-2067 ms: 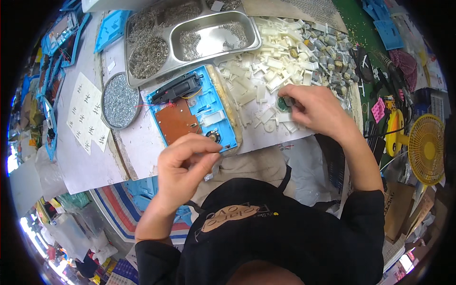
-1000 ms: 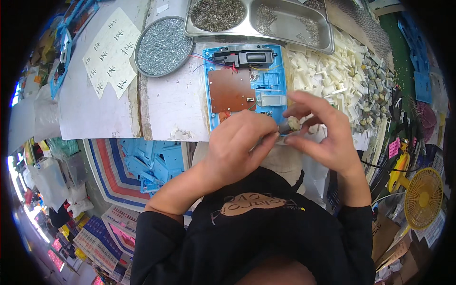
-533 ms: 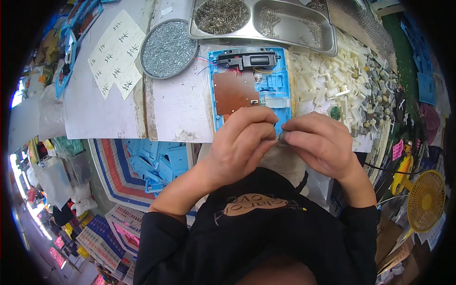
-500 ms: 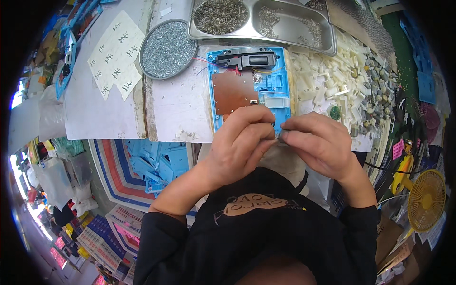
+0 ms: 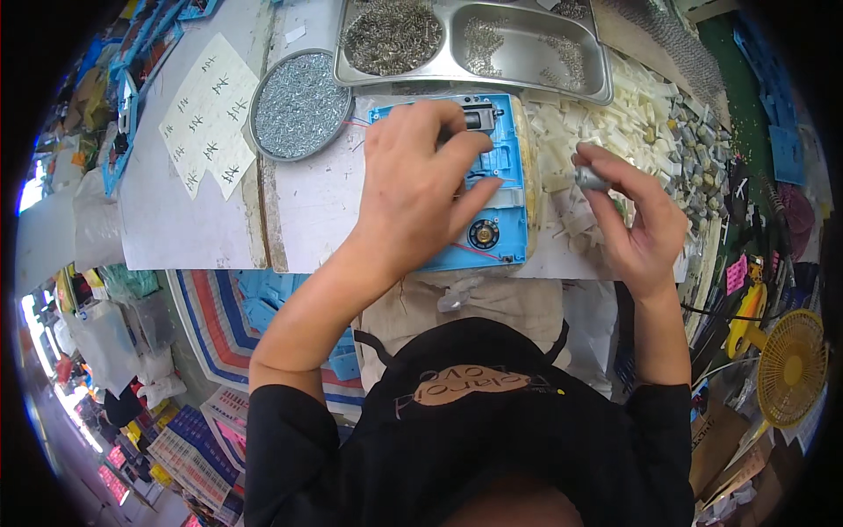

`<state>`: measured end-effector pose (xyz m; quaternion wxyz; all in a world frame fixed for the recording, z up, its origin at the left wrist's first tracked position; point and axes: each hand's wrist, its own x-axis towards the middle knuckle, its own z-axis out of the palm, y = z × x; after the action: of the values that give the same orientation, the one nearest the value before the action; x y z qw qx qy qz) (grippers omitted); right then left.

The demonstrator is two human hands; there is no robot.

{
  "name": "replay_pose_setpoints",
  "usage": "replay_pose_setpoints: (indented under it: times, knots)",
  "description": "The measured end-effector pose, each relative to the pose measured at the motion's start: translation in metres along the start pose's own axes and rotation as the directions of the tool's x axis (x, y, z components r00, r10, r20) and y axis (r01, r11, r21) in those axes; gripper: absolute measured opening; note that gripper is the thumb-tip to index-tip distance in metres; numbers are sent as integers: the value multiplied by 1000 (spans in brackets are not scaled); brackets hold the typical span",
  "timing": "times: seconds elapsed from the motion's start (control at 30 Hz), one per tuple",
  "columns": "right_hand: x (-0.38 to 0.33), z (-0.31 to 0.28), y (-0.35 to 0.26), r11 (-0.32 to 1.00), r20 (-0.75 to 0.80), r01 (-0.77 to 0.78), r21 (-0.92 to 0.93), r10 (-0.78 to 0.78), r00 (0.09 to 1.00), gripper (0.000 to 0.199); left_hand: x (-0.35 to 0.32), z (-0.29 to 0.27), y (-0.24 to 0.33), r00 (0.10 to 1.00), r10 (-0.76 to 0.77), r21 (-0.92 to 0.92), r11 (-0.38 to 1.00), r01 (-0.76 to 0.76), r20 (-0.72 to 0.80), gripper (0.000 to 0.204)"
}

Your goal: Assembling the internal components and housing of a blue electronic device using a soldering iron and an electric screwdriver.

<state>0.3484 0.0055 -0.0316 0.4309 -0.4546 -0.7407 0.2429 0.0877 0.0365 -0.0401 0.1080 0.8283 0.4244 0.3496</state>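
Observation:
In front of me on the white table lies a blue plastic casing [image 5: 516, 167]. A black module [image 5: 479, 117] sits along its far end, and a small round speaker [image 5: 484, 234] is in its near right part. My left hand [image 5: 413, 180] is over the casing's left side, thumb and fingers apart, hiding the brown circuit board. To the right, above the edge of the white parts pile, my right hand [image 5: 637, 215] pinches a small grey metal cylinder [image 5: 590, 178] between thumb and fingers.
A round tray of small screws [image 5: 301, 105] stands left of the casing. Behind it is a steel tray [image 5: 461, 85] of small metal parts. White plastic pieces [image 5: 606, 123] and grey metal pieces are heaped at right. A marked paper sheet [image 5: 206, 119] lies at left; a yellow fan [image 5: 792, 369] stands lower right.
My hands were together at the casing's near edge. The left has moved up over the casing; the right has moved right and away, now with the metal cylinder showing. The speaker has come into sight.

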Motion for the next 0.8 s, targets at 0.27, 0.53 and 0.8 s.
replay_pose_setpoints:
  times: [0.27,0.53,0.8]
  knots:
    - [23,25,10,991,102,-128,-48,133,986,32,14,6,-15,994,88,117,990,-81,-60,25]
    - [39,38,10,988,209,4,-154,28,978,26,-8,-2,-27,935,-306,-322,916,238,-180,15]
    - [46,44,8,962,284,82,-260,-5,959,23,-38,-8,-21,947,-128,6,991,136,-294,20]
